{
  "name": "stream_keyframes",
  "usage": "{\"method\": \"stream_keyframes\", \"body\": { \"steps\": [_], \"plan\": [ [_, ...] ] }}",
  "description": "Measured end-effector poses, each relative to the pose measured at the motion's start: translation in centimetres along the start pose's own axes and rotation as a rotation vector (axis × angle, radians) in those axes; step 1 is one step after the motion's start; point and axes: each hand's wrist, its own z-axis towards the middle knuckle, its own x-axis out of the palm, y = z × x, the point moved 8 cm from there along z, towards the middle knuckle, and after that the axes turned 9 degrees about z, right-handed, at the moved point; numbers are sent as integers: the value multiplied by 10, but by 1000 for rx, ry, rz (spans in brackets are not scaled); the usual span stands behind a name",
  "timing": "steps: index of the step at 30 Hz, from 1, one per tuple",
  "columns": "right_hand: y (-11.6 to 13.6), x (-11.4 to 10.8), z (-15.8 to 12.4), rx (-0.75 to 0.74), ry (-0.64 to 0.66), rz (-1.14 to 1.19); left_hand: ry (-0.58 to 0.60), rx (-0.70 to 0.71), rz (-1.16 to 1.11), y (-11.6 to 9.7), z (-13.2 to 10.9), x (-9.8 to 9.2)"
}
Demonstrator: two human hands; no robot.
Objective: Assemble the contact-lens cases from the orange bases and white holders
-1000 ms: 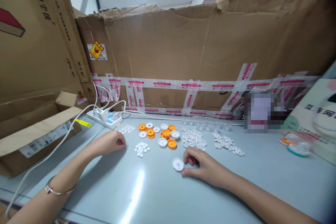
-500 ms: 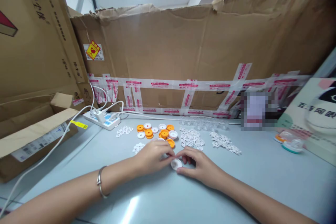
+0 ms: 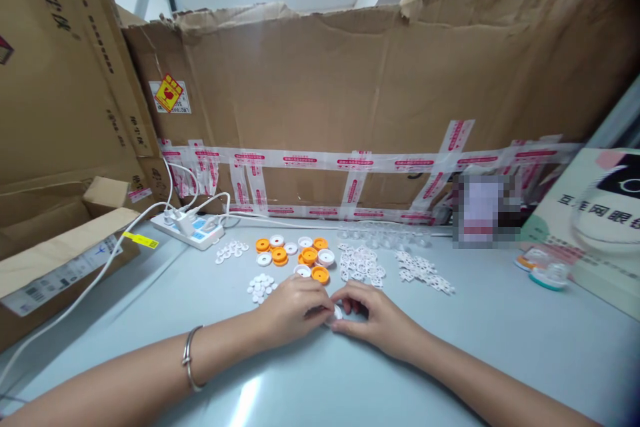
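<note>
A small white round plastic part is between my two hands just above or on the table, mostly covered by fingers. My right hand grips it from the right, thumb at the lower edge and curled fingers above. Over its left side, my left hand has thumb and fingers pinched together; what is between those fingertips is hidden. Just beyond the left hand lie small white discs, and behind them a group of orange round parts and white round parts.
Flat white cut-out pieces and another such pile lie beyond my right hand. Clear plastic domes line the back by a cardboard wall. A power strip with white cables and an open carton stand left.
My left fingertips have moved over the white round part and cover more of it. Its open face, visible before, is now mostly hidden. The view has shifted slightly.
</note>
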Motion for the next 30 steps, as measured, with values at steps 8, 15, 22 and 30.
{"method": "stream_keyframes", "body": {
  "steps": [8,15,22,30],
  "plan": [
    [-2,-2,-1,-8,-37,20,99,116,43,-6,-7,-1],
    [-3,-2,-2,9,-46,77,74,-18,-168,3,-6,-4],
    [2,-6,-4,-31,-74,118,43,-45,-221,11,-6,-4],
    [-4,-11,-6,20,-160,146,64,11,-89,7,-10,1]
  ]
}}
